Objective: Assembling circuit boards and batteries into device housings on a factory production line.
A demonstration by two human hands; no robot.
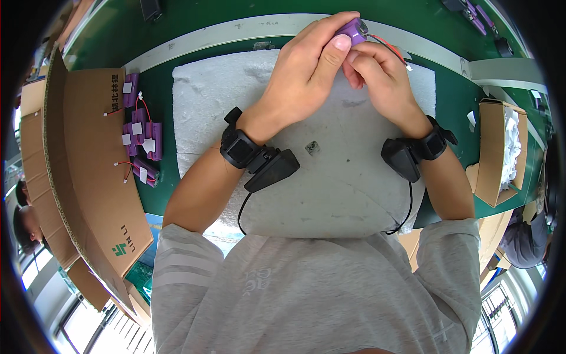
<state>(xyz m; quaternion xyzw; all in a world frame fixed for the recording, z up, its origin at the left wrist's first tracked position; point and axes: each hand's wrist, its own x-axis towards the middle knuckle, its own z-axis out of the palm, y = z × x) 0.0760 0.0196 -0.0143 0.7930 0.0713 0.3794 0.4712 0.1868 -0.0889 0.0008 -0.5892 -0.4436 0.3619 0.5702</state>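
Note:
At the far edge of the foam pad, my left hand (pixel 306 68) grips a purple battery pack (pixel 355 30) between thumb and fingers. Red and black wires (pixel 386 45) run from the pack's right end, over the fingers of my right hand, to a small white connector (pixel 409 68). My right hand (pixel 383 79) is closed, its thumb and curled fingers against the near side of the same pack. Part of the pack is hidden by the fingers.
White foam (pixel 200 88) with a grey covering (pixel 330 177) lies before me on the green table (pixel 159 194). Several purple battery packs (pixel 138 131) lie beside an open cardboard box (pixel 94 165) at left. Right stands a small carton (pixel 492 153) with white contents. A pale rail (pixel 236 29) crosses behind.

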